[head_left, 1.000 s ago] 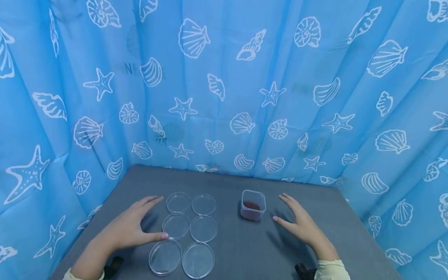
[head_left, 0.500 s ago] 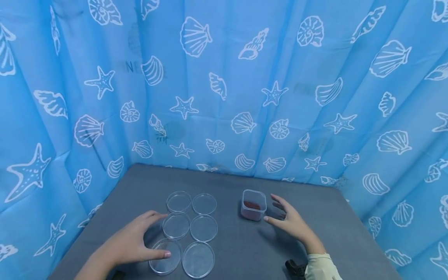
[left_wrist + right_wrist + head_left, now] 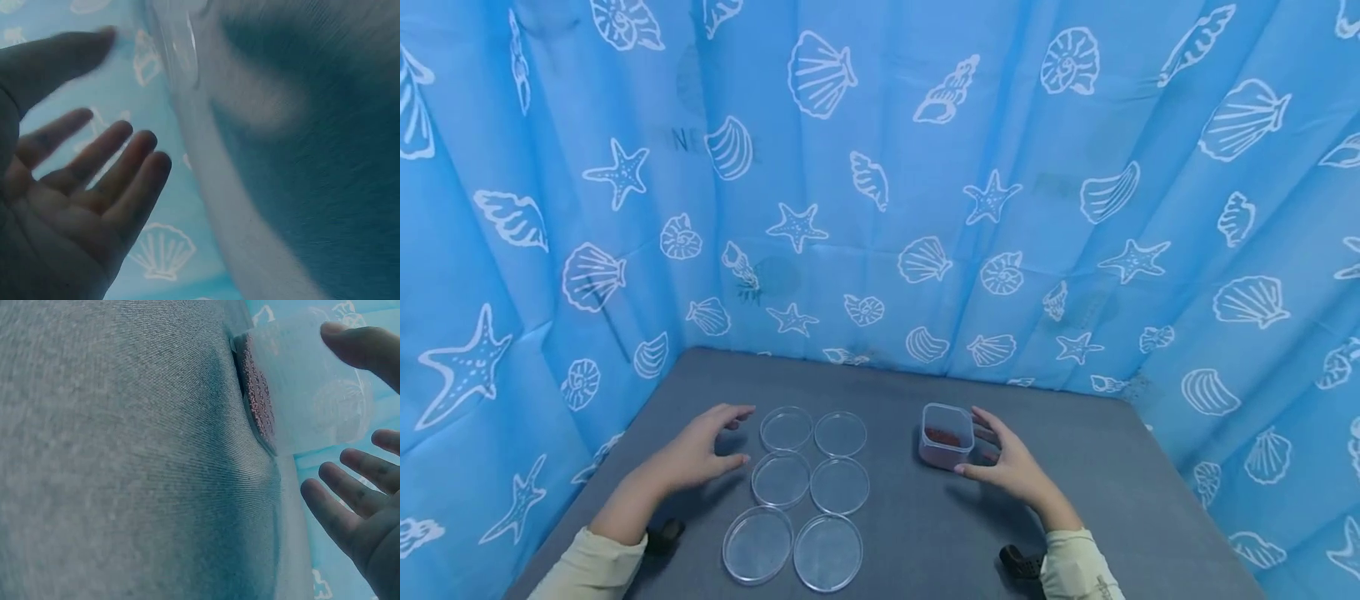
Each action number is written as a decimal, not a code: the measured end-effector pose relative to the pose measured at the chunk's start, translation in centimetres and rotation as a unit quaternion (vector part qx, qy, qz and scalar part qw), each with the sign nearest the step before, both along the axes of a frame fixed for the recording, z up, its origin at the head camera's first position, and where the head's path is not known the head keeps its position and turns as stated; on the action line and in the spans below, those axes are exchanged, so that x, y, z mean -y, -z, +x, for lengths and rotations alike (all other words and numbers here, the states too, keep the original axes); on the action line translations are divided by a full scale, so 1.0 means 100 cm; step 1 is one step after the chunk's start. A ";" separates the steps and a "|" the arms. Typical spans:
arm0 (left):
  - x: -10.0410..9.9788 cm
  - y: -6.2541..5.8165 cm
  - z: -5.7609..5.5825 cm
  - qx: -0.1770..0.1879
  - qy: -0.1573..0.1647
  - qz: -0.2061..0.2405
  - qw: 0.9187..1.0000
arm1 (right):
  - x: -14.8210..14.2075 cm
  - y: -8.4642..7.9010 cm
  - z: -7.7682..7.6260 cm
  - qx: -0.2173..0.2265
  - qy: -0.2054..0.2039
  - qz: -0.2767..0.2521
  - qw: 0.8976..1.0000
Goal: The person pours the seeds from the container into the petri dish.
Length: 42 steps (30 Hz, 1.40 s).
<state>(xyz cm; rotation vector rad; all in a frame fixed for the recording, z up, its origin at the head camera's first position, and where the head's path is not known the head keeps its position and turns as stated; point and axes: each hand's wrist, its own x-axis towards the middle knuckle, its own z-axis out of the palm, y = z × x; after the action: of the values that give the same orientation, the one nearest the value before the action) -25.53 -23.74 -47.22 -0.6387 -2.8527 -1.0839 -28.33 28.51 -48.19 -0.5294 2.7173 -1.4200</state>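
Observation:
A clear square plastic tub (image 3: 942, 457) with dark red granules (image 3: 942, 437) in its bottom stands upright on the table. My right hand (image 3: 1013, 468) is at the tub's right side, thumb and fingers spread. In the right wrist view the thumb (image 3: 359, 347) overlaps the tub's wall; whether it touches cannot be told. Several clear round petri dishes lie in two columns, among them a front left dish (image 3: 757, 545) and a back right dish (image 3: 840, 434). Left of them my left hand (image 3: 696, 450) hovers with parted, relaxed fingers, holding nothing.
A grey cloth-like surface covers the table (image 3: 910, 533). Behind and beside it hangs a blue curtain (image 3: 880, 225) with white shells and starfish. Bare table separates the dishes from the tub.
My right hand has moved left to the tub's side. My left hand came over the front left dish, then drew back and away to the left. Tub and dishes have stayed put.

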 end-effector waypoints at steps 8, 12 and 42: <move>-0.001 0.004 -0.042 0.084 0.052 0.028 0.995 | -0.003 0.008 -0.008 0.031 -0.023 -0.053 0.998; -0.003 0.009 -0.056 0.096 0.058 0.038 0.993 | 0.000 0.009 -0.009 0.040 -0.022 -0.066 0.997; -0.012 0.021 -0.091 0.162 0.099 0.013 0.982 | 0.002 0.014 -0.021 0.060 -0.014 -0.069 0.996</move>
<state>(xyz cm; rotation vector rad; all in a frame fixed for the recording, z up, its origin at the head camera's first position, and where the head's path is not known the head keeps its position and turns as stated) -34.64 -22.55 -49.34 -0.8295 -3.0903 -1.3662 -30.45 28.27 -49.62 -0.4699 2.5233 -1.5845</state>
